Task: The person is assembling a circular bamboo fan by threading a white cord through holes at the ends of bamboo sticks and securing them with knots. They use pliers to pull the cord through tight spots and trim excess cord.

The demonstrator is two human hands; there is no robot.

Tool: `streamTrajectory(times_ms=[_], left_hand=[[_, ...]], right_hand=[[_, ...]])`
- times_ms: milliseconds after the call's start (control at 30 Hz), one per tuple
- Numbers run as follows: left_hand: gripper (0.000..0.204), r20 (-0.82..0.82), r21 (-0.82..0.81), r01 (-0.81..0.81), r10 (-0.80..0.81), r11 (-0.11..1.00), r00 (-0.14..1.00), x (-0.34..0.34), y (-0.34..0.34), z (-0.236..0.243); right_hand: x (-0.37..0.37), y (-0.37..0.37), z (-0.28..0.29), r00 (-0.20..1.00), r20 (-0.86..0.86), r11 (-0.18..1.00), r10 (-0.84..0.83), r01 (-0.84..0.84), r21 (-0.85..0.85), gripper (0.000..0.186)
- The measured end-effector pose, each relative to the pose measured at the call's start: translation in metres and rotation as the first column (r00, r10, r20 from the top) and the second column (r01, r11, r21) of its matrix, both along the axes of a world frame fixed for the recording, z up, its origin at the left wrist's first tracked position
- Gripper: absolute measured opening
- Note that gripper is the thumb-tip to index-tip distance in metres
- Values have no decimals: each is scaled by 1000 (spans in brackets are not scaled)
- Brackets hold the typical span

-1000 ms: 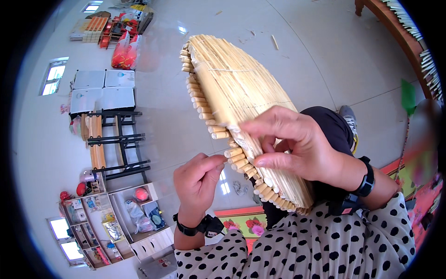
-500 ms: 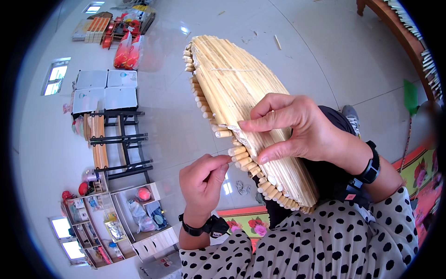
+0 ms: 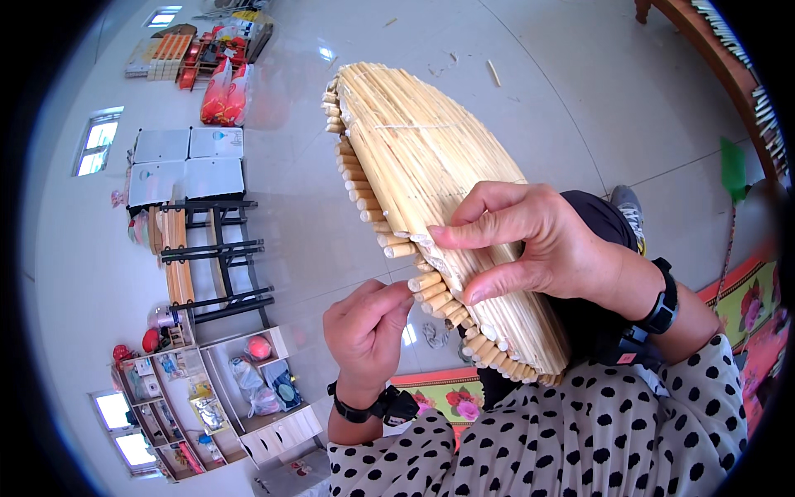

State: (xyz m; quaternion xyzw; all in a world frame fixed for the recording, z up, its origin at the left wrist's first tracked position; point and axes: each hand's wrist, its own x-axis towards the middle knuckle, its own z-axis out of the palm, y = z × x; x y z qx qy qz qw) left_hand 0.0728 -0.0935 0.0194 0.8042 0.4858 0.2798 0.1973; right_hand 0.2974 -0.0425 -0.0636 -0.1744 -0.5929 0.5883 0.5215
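A long, boat-shaped panel of pale reed stalks [image 3: 414, 149] slants across the middle, tied side by side. A thin pale cord line [image 3: 414, 127] crosses its upper part. Cut round ends of shorter stalks [image 3: 363, 195] stick out in a row along its left edge, uneven in length. My right hand [image 3: 538, 240] rests on the panel, index finger and thumb spread a little and pressing near that edge. My left hand [image 3: 364, 331] is closed in a pinch right beside the protruding stalk ends; what lies between its fingertips is too small to make out.
Bits of stalk [image 3: 494, 73] lie on the grey tiled floor. Along the left are shelves [image 3: 178, 406] of small goods, a black-framed stack [image 3: 215, 257], white cabinets [image 3: 186, 166] and red bags [image 3: 225, 91]. A wooden bench [image 3: 712, 58] and a green-headed tool [image 3: 732, 170] stand right.
The panel has tilted slightly, showing more of the stalk ends along its left edge. Both hands have shifted a little down and right, keeping their grips.
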Motion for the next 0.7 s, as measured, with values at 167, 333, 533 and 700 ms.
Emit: streamTrajectory(times_ms=[167, 333, 533, 700], left_hand=[[9, -10, 14, -8, 8, 1000, 1000, 4, 1, 2], [13, -3, 12, 7, -7, 1000, 1000, 4, 3, 0], [11, -38, 20, -22, 23, 1000, 999, 5, -3, 8], [5, -48, -39, -32, 30, 999, 998, 6, 2, 5]], right_hand=[[0, 1, 0, 1000, -7, 1000, 8, -8, -4, 56], [1, 0, 0, 1000, -30, 1000, 9, -9, -9, 56], [-3, -1, 2, 998, -48, 999, 34, -35, -9, 55], [1, -1, -3, 999, -53, 1000, -4, 3, -22, 55]])
